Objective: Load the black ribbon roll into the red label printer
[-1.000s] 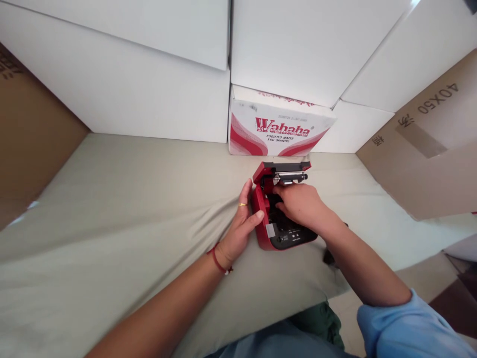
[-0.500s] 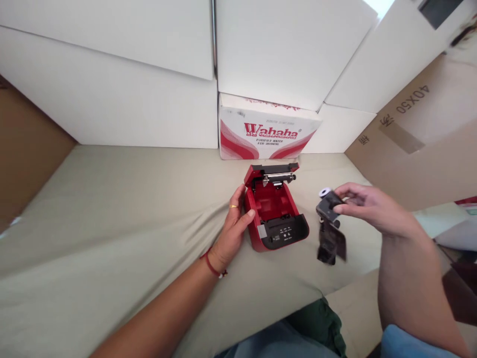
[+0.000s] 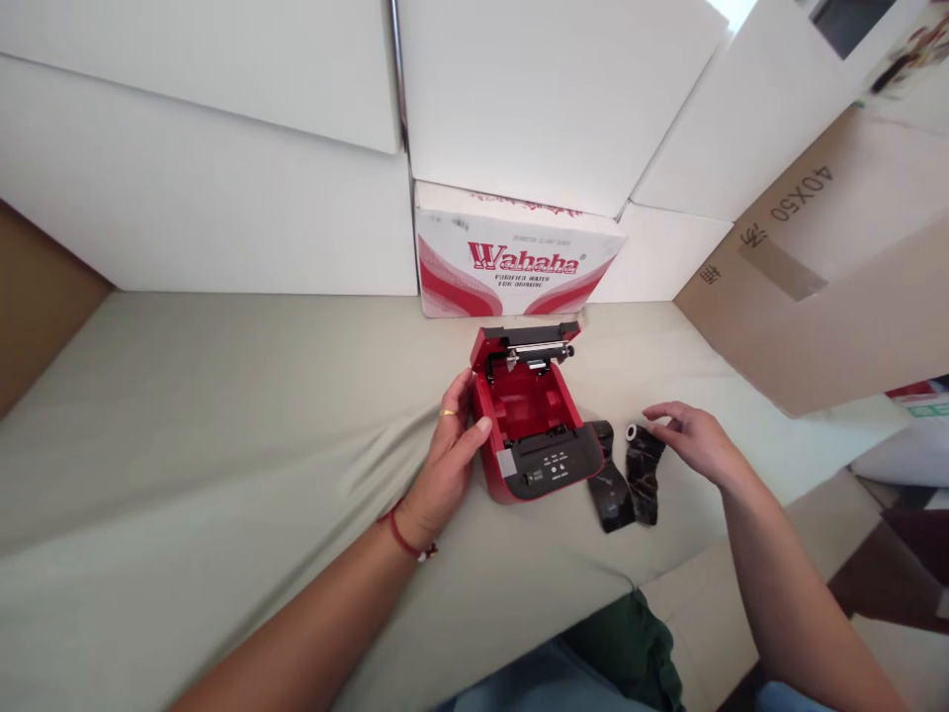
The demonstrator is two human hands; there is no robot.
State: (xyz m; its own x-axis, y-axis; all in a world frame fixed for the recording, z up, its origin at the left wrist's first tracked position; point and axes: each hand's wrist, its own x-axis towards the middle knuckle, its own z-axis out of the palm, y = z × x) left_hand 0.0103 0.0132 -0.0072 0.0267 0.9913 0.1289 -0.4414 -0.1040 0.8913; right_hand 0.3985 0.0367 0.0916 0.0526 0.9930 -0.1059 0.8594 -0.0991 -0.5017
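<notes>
- Surface (image 3: 244, 425): covered in pale green cloth, creased near the left forearm; it carries the items below.
- Brown carton (image 3: 793, 297): stands at the right, marked 40X50, well apart from the right hand.
- White box (image 3: 519, 272): stands behind the work, red lettering facing the person.
- Red machine (image 3: 534, 405): rests on the surface in front of the white box, lid raised at the far end, red bay exposed, black panel (image 3: 553, 463) toward the person.
- Left hand (image 3: 445, 450): grasping the machine's left side, thumb at the rim, other fingers along the outer wall.
- Right hand (image 3: 693, 440): at the far end of the right-hand black roll. Thumb and index finger are close together there; whether they pinch it or stand free of it cannot be told.
- Black rolls, 2 in number: both lie right of the machine, between it and the right hand. The left roll (image 3: 614, 494) slants slightly, its far end beside the black panel. The right roll (image 3: 644, 480) has its long axis running from the right fingers toward the person. The right hand is clearly nearer to both.
- White ring (image 3: 632, 432): at the right roll's far end, just left of the right fingers.
</notes>
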